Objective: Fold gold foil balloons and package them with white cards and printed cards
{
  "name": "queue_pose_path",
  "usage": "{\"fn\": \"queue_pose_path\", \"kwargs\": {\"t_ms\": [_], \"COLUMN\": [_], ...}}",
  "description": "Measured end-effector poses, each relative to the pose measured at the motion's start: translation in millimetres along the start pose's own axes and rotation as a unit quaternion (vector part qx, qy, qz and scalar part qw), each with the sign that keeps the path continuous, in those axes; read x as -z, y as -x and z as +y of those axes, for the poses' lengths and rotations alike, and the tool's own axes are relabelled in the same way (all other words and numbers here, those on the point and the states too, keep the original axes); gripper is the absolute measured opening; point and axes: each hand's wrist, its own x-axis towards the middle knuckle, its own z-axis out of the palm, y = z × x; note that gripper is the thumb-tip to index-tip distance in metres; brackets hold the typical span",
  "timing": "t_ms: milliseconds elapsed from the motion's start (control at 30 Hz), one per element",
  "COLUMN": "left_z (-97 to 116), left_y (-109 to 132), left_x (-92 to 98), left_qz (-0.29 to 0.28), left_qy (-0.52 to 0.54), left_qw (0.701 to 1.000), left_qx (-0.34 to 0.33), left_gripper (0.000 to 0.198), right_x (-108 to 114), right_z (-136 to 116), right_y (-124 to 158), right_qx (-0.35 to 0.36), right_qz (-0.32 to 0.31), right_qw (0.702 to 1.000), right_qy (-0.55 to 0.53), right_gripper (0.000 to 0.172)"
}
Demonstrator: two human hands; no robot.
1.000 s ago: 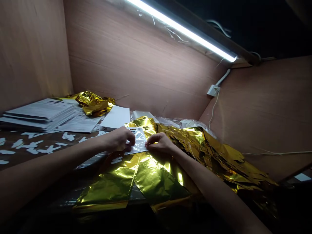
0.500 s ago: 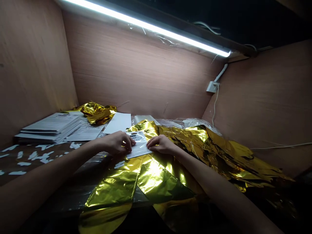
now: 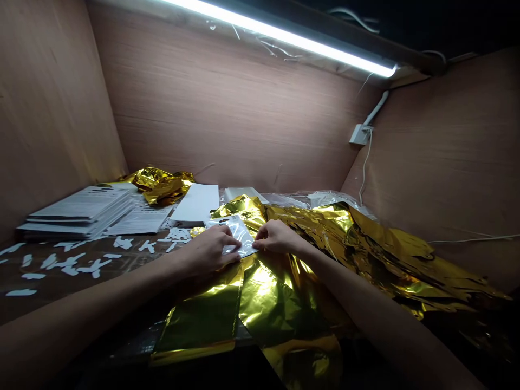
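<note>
Glossy packet (image 3: 239, 230) lies between fingertips. Right hand (image 3: 278, 238) pinches its corner; left hand (image 3: 215, 246) touches opposite side, grip unclear from where I stand. Judged light, slick, bendable; hold by edges. Gold foil (image 3: 266, 298) nearer than fingers.

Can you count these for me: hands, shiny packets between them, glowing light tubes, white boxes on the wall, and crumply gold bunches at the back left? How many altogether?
Hands: 2 (left hand, right hand)
Glossy packet: 1
Light tube: 1
White wall box: 1
Crumpled gold foil bunch: 1
Total: 6
</note>
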Motion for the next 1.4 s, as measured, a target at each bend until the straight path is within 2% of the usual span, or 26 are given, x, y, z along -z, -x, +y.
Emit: {"fn": "queue_pose_path", "kwargs": {"t_ms": [133,300,367,533,667,733,833,933,1033,1100,1233,1300,1400], "left_z": [5,17,19,19,19,18,17,17,18,21,26,28,29], "left_y": [-1,-6,-9,-17,-20,-20,-18,-16,-15,-15,-15,-15,-15], "left_x": [0.9,1.3,-0.6,-10.3,-13.9,-13.0,-11.4,-12.3,-15.1,-16.8,-19.8,-21.6,-24.4], "left_qz": [0.002,-0.010,-0.003,0.008,0.028,0.038,0.046,0.054,0.064,0.061,0.048,0.049,0.055], "left_qy": [0.014,0.026,0.031,0.041,0.034,0.048,0.070,0.081,0.085,0.091,0.097,0.089,0.079], "left_qw": [1.000,1.000,0.999,0.997,0.997,0.996,0.995,0.994,0.992,0.991,0.993,0.994,0.995], "left_qx": [0.013,-0.001,0.015,0.064,0.063,0.060,0.062,0.059,0.069,0.077,0.055,0.043,0.031], "left_gripper": [0.038,0.025,0.025,0.045,0.044,0.042,0.033,0.023,0.020,0.020,0.016,0.014,0.013], "right_x": [-3,-8,-11,-16,-12,-7,7,30,65,91,132,143,146], "right_z": [1,3,4,2,-1,-2,-4,2,23,45,99,124,155], "right_y": [0,0,0,1,7,10,13,14,9,2,-20,-33,-54], "right_qx": [-0.018,-0.040,-0.010,0.085,0.212,0.256,0.270,0.208,0.061,-0.044,-0.157,-0.194,-0.225], "right_qz": [0.013,0.037,0.033,0.030,0.059,0.053,0.017,-0.005,0.021,0.048,0.078,0.062,0.033], "right_qw": [0.999,0.998,0.999,0.994,0.967,0.959,0.961,0.978,0.995,0.985,0.952,0.937,0.920], "right_qy": [-0.032,-0.037,-0.006,0.065,0.128,0.108,0.052,0.011,0.071,0.161,0.251,0.284,0.319], "right_gripper": [0.014,0.012,0.011,0.010,0.009,0.011,0.010,0.021,0.028,0.024,0.019,0.017,0.024]}}
